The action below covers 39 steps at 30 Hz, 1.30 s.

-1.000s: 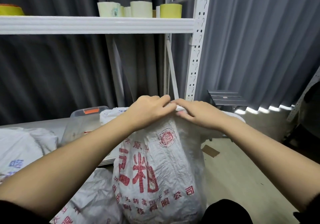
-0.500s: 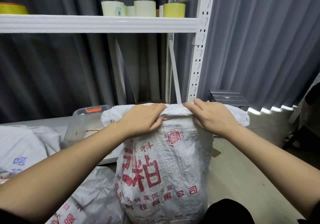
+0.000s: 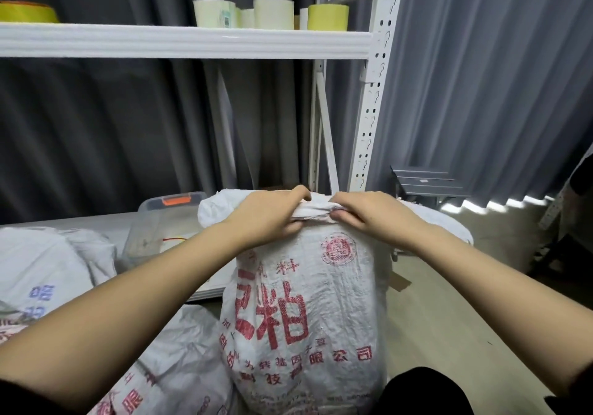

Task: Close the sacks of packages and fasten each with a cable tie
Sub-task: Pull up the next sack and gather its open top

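At the far left a pale sack with blue print [image 3: 38, 273] is lying slumped, and another sack with red print [image 3: 179, 360] is lying low beside it. Behind them a clear plastic box with an orange latch [image 3: 167, 219] is sitting on the table [image 3: 80, 222], under a white shelf [image 3: 179, 40] that is carrying rolls of tape [image 3: 272, 13].

Toward the middle, the left hand [image 3: 266, 219] is curling over the rolled top edge of the upright sack [image 3: 308, 302], fingers wrapped over the fold and thumb tucked beneath. This sack, printed in red, is standing on the floor right in front of the person. Just to the right, the right hand [image 3: 369, 214] is gripping the same fold in the same way, the two hands nearly touching.

The woven fabric is looking thin, crinkly and rather slick, so it is likely slipping unless bunched tightly; the bulging body suggests a fair load, though soft parcels may be keeping it light. The best hold is probably the gathered neck just under the fold, squeezed into a narrow throat. No cable tie is showing.
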{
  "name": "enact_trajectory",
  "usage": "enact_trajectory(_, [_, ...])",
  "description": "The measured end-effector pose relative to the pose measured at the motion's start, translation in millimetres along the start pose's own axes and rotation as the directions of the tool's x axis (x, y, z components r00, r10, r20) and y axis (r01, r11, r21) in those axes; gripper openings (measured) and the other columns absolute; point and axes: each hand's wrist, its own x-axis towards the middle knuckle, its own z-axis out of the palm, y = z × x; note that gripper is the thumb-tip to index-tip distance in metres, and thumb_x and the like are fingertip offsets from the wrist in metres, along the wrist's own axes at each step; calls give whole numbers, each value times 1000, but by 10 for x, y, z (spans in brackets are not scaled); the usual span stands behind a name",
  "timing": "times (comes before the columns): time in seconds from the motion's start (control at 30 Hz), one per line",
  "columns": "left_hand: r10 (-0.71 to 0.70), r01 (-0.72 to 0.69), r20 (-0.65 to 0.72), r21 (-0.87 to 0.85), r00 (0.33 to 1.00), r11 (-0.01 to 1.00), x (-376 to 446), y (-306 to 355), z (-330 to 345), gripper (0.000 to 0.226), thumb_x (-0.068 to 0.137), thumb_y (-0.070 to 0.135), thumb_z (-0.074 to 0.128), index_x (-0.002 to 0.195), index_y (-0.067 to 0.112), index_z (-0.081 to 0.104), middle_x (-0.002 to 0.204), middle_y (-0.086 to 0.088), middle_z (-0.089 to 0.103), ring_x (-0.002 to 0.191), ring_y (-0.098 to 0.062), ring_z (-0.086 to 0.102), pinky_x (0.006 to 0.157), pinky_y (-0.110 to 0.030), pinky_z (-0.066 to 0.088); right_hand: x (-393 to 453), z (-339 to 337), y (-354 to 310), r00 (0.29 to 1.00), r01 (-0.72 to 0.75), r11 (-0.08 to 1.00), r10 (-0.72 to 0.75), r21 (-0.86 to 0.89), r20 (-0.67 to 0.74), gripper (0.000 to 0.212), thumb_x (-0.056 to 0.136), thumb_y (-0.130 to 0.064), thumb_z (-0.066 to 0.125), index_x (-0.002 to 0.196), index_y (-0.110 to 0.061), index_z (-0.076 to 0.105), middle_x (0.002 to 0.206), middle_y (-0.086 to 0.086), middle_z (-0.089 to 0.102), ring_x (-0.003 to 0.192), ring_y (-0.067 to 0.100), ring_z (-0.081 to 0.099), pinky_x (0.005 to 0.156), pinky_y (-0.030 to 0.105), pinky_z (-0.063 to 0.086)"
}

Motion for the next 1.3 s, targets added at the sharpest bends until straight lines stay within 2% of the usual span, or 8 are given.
enact_trajectory(0.2, [227,-204,-102,195,969,959,-76,-225,94,25,83,6,39,101,6,55,77,-9,61,63,-30,57,53,-37,42,-88,-5,23,997,82,996,-81,-46,18,32,100,-47,35,112,-20,50,106,0,65,95,24,60,73,35,43])
enact_trajectory(0.4, [88,-50,123,-282,989,958,-71,-213,-124,27,92,20,44,117,23,50,91,4,63,80,-18,57,69,-31,43,-124,14,190,992,121,981,-126,-152,-27,44,99,-51,33,136,-29,41,122,-3,63,99,25,62,73,33,41])
enact_trajectory(0.6, [69,-13,120,-414,990,910,-194,-233,41,43,87,59,30,103,26,53,86,9,61,81,-13,56,74,-34,44,-201,135,269,940,182,954,-240,-240,-243,34,94,-37,40,123,-28,56,86,-5,65,66,23,64,46,28,41])
enact_trajectory(0.77, [45,-51,-24,-526,999,849,-172,-237,65,16,91,34,51,100,22,58,94,13,61,87,-8,56,77,-33,47,-234,166,333,943,162,929,-245,-333,-224,35,88,-25,39,120,-23,54,78,0,59,55,26,57,40,29,37])
enact_trajectory(0.93, [161,-179,-272,-43,949,983,-174,-92,85,7,82,25,43,87,21,46,81,2,54,68,-19,55,46,-27,30,-104,102,26,989,123,989,-129,-77,-72,58,92,-63,23,124,-27,55,112,-4,66,101,17,60,79,33,42])
enact_trajectory(1.03, [252,-242,-280,71,926,968,-125,43,109,9,81,22,43,87,16,47,77,-3,52,64,-21,55,45,-27,21,66,108,-209,992,-2,977,-25,213,125,46,97,-57,32,125,-28,54,123,-4,63,108,15,56,92,37,44])
enact_trajectory(1.13, [103,-115,-151,-72,983,991,-124,-76,136,23,89,36,53,100,15,54,87,-3,64,77,-25,61,58,-30,33,91,174,-203,991,3,981,-29,195,127,33,100,-46,39,105,-18,56,100,4,67,87,20,58,73,35,43])
enact_trajectory(1.3, [241,-239,-76,37,968,970,-257,-431,197,17,81,26,43,86,12,49,65,-6,61,57,-30,57,56,-31,36,-77,238,-124,921,276,932,-326,-236,-213,9,92,-27,49,97,-20,49,81,-1,64,57,25,60,47,26,35])
